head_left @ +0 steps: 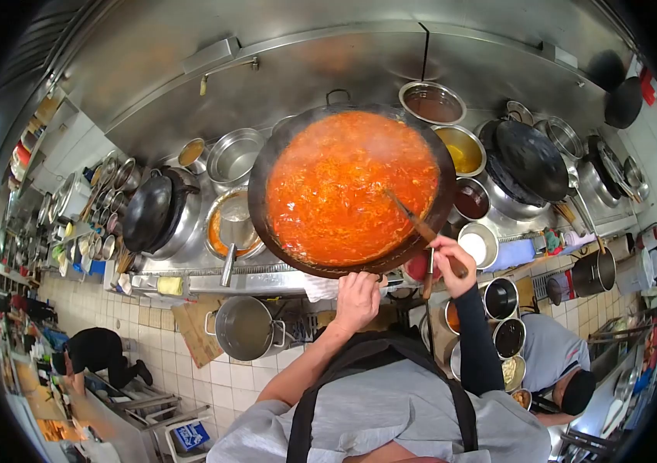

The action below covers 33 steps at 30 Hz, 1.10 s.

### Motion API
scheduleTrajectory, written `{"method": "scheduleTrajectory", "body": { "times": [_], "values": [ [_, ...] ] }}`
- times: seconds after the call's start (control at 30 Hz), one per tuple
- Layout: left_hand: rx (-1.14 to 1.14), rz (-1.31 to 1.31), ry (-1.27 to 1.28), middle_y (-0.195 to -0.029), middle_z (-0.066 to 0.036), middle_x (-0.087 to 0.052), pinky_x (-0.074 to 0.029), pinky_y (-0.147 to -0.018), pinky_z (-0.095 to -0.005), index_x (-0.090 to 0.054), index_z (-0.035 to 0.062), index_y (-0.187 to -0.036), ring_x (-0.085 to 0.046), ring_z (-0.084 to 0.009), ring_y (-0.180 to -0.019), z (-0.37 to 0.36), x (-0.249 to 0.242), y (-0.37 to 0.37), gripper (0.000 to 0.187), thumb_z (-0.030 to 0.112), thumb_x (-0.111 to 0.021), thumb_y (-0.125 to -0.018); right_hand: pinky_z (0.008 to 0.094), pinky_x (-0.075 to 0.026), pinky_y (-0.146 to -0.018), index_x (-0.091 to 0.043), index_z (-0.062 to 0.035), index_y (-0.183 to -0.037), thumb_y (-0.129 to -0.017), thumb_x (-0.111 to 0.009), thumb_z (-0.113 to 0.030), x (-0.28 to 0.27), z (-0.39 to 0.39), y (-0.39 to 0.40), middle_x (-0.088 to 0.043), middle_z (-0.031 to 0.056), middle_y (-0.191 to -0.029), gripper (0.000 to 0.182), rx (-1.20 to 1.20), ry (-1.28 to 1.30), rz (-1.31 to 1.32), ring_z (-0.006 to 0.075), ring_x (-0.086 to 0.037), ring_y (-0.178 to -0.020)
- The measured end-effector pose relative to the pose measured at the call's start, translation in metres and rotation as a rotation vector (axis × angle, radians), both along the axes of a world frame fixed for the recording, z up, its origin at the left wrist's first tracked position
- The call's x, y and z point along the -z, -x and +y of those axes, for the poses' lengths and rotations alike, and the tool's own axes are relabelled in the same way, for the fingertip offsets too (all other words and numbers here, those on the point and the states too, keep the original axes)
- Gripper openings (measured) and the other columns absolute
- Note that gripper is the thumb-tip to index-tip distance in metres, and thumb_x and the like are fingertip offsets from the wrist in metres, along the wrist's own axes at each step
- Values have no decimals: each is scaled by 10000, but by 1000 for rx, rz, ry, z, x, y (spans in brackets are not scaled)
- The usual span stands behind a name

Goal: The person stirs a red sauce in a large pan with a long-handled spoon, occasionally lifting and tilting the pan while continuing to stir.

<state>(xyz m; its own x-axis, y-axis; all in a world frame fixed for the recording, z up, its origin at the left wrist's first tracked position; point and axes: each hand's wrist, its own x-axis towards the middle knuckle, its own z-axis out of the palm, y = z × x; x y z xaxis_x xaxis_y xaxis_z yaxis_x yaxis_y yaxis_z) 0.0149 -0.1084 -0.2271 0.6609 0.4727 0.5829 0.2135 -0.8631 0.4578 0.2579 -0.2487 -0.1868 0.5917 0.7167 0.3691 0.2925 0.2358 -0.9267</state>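
Observation:
A big dark wok [260,212] full of bubbling orange-red soup [352,185] with pale shreds in it stands in front of me. My left hand [358,299] is closed at the wok's near edge, fingers curled over the rim, beside a white cloth [321,288]. In my right hand [454,266] is the wooden handle of a wok ladle [425,230]. Its metal shaft slants into the right side of the soup, and its head is hidden under the surface. Below that hand, another wooden handle [428,282] hangs at the stove's front.
Left of the wok sit a strainer [234,220] over a pot and a steel bowl [234,156]. Pots of sauce [470,197] and yellow oil [461,150] line its right side. A stockpot [243,328] stands low at left. Two people [104,359] [552,355] bend over behind me.

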Motion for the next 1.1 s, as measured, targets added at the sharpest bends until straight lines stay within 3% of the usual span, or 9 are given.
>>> {"method": "scheduleTrajectory", "body": {
  "times": [0.07, 0.13, 0.23, 0.47, 0.57, 0.87, 1.1],
  "values": [
    [6, 24, -8, -1085, -110, -694, -450, -861, -488, -696, 46, -1169, -628, -341, -969, 0, -1, 2, 242, 80, -739, -934, 341, -554, -949, -677, 14, -951, -1019, -755, -10, 9, 28, -18, -764, 148, -1198, 106, -20, -22, -139, 200, -708, -1045],
    [9, 35, -9, -1104, -111, -693, -453, -867, -486, -691, 42, -1183, -632, -336, -979, -1, -1, 3, 257, 79, -744, -934, 294, -561, -814, -679, 10, -956, -1036, -744, -4, 15, 55, -26, -760, 118, -1203, 105, -40, -43, -66, 130, -685, -919],
    [6, 33, -10, -1106, -116, -689, -454, -867, -489, -687, 35, -1183, -630, -340, -978, -2, -1, 4, 254, 75, -740, -938, 258, -542, -744, -689, 10, -981, -1065, -731, -8, 21, 97, -33, -747, 90, -1247, 96, -58, -123, -22, 80, -653, -846],
    [10, -11, -29, -1052, -132, -683, -455, -846, -487, -703, 33, -1158, -618, -355, -929, -1, 0, 1, 232, 57, -733, -929, 317, -614, -724, -710, 10, -1070, -1105, -712, -62, 45, 156, -29, -716, 150, -1350, 81, -129, -264, 356, 120, -676, -778],
    [20, 14, -20, -1084, -129, -682, -460, -862, -494, -688, 27, -1178, -624, -350, -967, -1, 0, 3, 254, 65, -740, -932, 318, -610, -699, -708, 0, -1070, -1122, -701, -103, 42, 151, -8, -718, 147, -1345, 115, -133, -231, 379, 118, -672, -761],
    [6, 16, -18, -1107, -124, -678, -460, -882, -495, -680, 37, -1187, -628, -343, -992, -1, 2, 3, 286, 71, -751, -912, 311, -597, -717, -670, 23, -1064, -1125, -646, -30, 31, 66, 57, -691, 173, -1342, 85, -188, -145, 325, 138, -674, -772],
    [29, 37, -12, -1113, -124, -681, -455, -885, -499, -677, 50, -1204, -628, -344, -1003, 3, 6, 3, 317, 86, -765, -902, 323, -653, -739, -698, 29, -1091, -1089, -699, -14, 13, -12, 82, -691, 211, -1378, 43, -212, -52, 323, 142, -721, -824]
  ]
}}
